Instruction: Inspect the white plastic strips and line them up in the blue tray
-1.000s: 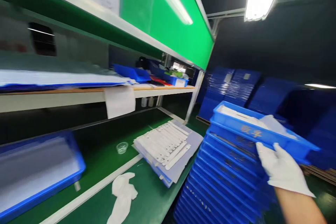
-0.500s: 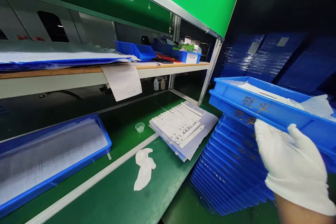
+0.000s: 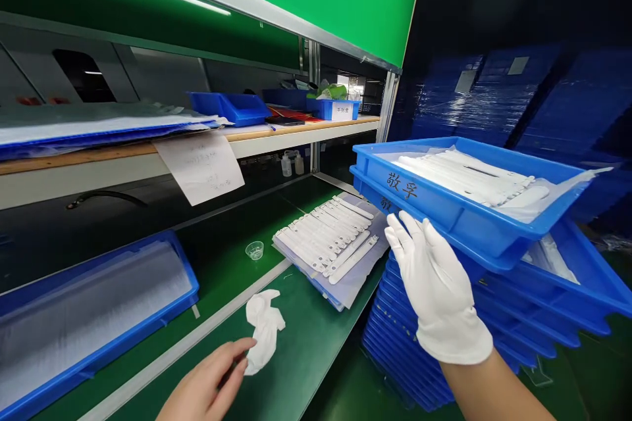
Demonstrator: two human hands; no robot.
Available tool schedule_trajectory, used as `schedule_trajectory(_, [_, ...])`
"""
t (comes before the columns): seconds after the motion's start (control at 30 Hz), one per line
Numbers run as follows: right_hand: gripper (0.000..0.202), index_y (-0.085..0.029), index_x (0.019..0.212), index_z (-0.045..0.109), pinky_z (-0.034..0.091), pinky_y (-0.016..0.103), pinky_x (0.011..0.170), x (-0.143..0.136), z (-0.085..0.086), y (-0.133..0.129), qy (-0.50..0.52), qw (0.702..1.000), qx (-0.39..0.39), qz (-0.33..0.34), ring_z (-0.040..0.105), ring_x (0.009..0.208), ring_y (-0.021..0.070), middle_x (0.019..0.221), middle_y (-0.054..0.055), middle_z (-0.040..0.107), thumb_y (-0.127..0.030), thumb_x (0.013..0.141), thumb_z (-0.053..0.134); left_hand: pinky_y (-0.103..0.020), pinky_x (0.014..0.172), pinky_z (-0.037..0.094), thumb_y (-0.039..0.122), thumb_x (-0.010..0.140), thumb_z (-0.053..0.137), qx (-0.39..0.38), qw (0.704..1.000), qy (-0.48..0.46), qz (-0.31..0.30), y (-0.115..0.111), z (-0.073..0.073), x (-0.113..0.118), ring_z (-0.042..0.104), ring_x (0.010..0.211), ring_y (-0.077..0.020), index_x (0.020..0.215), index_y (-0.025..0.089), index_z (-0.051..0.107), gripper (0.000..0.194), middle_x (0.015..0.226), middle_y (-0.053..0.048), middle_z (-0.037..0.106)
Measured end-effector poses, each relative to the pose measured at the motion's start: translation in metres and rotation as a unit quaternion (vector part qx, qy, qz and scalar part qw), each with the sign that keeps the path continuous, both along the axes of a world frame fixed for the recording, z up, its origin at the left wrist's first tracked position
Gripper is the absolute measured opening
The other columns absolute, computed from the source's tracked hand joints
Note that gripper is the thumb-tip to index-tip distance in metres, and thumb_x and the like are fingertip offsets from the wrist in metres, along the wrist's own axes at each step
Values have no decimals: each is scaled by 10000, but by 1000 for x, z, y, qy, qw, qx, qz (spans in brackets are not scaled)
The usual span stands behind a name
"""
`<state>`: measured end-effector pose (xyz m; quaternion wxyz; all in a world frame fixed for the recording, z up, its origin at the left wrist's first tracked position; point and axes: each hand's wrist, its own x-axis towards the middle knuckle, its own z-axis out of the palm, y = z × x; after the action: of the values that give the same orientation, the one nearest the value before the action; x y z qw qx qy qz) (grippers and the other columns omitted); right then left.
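My left hand (image 3: 212, 381) is bare and comes in from the bottom edge. Its fingers are slightly curled and apart, with the tips at the lower edge of a crumpled white cloth piece (image 3: 264, 329), perhaps a glove, on the green table. My right hand (image 3: 432, 279) wears a white glove. It is open, fingers stretched up just in front of the top blue tray (image 3: 439, 227); whether it touches the tray I cannot tell. Flat white strips (image 3: 469, 174) lie on a thin sheet in that tray, which sits askew on a tall stack of blue trays (image 3: 409, 342).
On the table's right side, rows of white strips (image 3: 326, 237) rest on a sheet-lined board. A small clear cup (image 3: 254, 250) stands nearby. At left is a blue tray (image 3: 180, 256) with a pale sheet. Above runs a shelf (image 3: 296, 135) with bins and a hanging paper (image 3: 202, 168).
My left hand has come into view beside the white cloth piece. My right hand has moved left in the picture and stays open. The view has shifted, showing more of the tray stack.
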<state>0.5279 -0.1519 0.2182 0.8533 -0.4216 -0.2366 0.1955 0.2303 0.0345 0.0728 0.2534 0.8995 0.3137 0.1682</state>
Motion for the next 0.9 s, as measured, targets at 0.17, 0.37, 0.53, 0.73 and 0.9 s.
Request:
schedule_trajectory(0.17, [544, -293, 1347, 493, 328, 558, 1098, 6, -8, -10, -5, 999, 13, 34, 393, 1334, 308, 1461, 49, 415, -531, 861, 557, -274, 707, 544, 403, 915, 416, -58, 995, -12, -85, -23, 52, 64, 657, 824, -201, 1158, 289, 603, 328, 1003, -27, 691])
schedule_trajectory(0.37, [521, -280, 1368, 453, 387, 501, 1061, 4, -8, -10, 34, 998, 14, 44, 517, 1232, 288, 1408, 85, 482, -471, 892, 543, -311, 843, 477, 392, 894, 482, -187, 958, -142, -165, -48, 120, 163, 584, 930, -203, 1169, 227, 583, 336, 1052, -58, 636])
schedule_trajectory(0.53, [515, -251, 1297, 517, 487, 431, 893, 4, -18, -33, -14, 990, -89, 106, 624, 1058, 277, 1314, 120, 559, -468, 844, 630, -238, 731, 460, 363, 892, 528, -456, 858, -205, -119, -79, 170, 241, 582, 896, -176, 982, 179, 664, 246, 947, -59, 650])
schedule_trajectory(0.73, [534, -192, 1136, 652, 502, 398, 777, 16, -51, -92, -153, 949, -230, 154, 654, 899, 259, 1102, 154, 659, -602, 796, 627, -183, 549, 469, 399, 922, 488, -564, 781, -244, -113, -100, 183, 297, 622, 663, -118, 882, 143, 579, 274, 790, -55, 638])
schedule_trajectory(0.9, [596, -171, 1020, 711, 507, 372, 720, 17, -66, -127, -130, 949, -256, 131, 668, 804, 248, 959, 142, 697, -676, 707, 666, -143, 462, 441, 348, 880, 580, -588, 749, -293, -90, -116, 186, 315, 558, 492, -71, 776, 156, 512, 228, 622, 1, 584])
